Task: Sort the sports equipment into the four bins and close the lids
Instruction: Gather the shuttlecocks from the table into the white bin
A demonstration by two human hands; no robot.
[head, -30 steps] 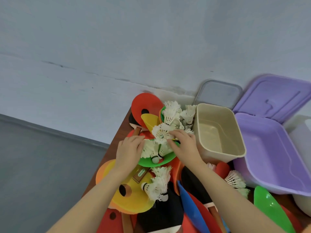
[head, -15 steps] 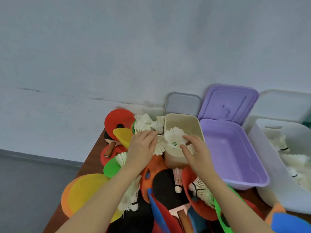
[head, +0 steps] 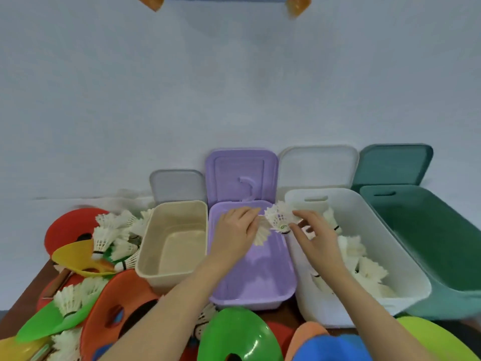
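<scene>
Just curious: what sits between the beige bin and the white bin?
The purple bin, lid open, seen in the head view; both hands hold shuttlecocks above it.

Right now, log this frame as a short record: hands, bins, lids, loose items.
left hand: holds shuttlecocks above purple bin
right hand: pinches shuttlecock cluster at white bin's near-left edge
white bin: holds shuttlecocks
beige bin: nothing seen inside
green bin: nothing seen inside
lids: all four off, propped behind bins
loose pile: cones, paddles, shuttlecocks at left and front
</scene>
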